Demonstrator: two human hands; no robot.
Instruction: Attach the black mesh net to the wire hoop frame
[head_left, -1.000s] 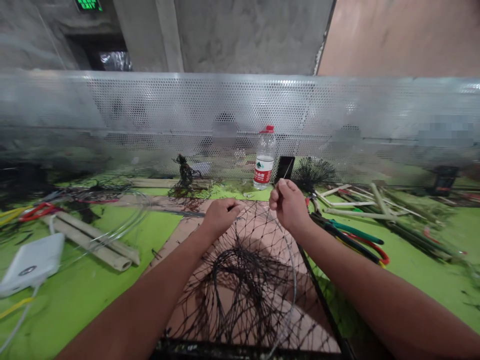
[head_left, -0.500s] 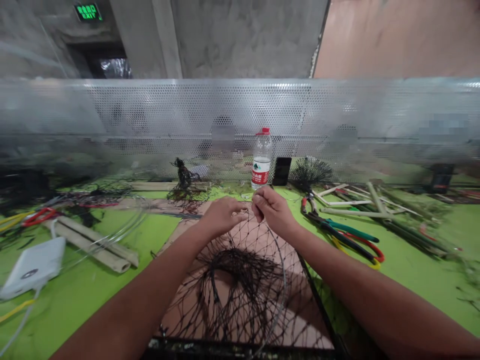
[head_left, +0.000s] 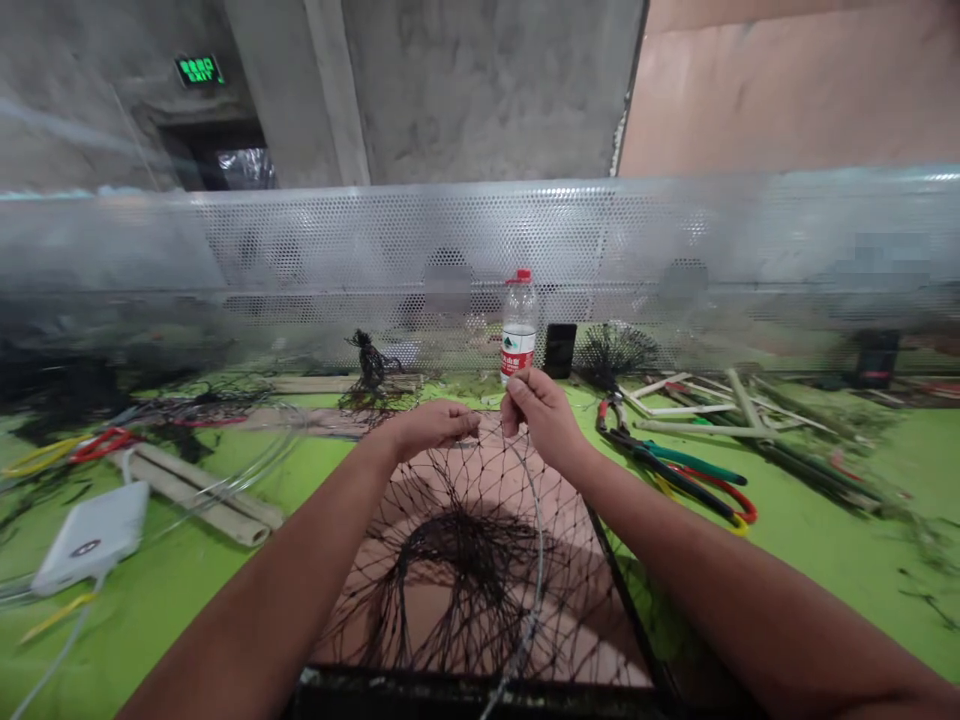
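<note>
A black knotted net (head_left: 480, 545) lies bunched in the middle and stretches up toward both hands. My left hand (head_left: 429, 430) is closed, thumb and fingers pinched together at the net's far edge. To its right, a little higher, my right hand (head_left: 541, 412) is closed on a pale wire (head_left: 539, 540), which curves down across the net to the front. The exact spot between its fingertips is hidden. Beneath the net is a brownish board (head_left: 431, 610) with a dark frame bar (head_left: 480, 690) along its near side.
Pliers (head_left: 675, 465) with coloured handles lie right of my right arm, near bamboo pieces (head_left: 705, 425). Behind stand a water bottle (head_left: 518, 330) and a phone (head_left: 559, 350). At left are bamboo tubes (head_left: 199, 490) and a white power bank (head_left: 94, 535). A perforated metal screen (head_left: 315, 235) borders the back.
My left hand has drawn slightly left, its fingers going from parted to pinched together. The right hand stays closed. Most of the scene sits lower in the view, and the wire's curve has shifted left.
</note>
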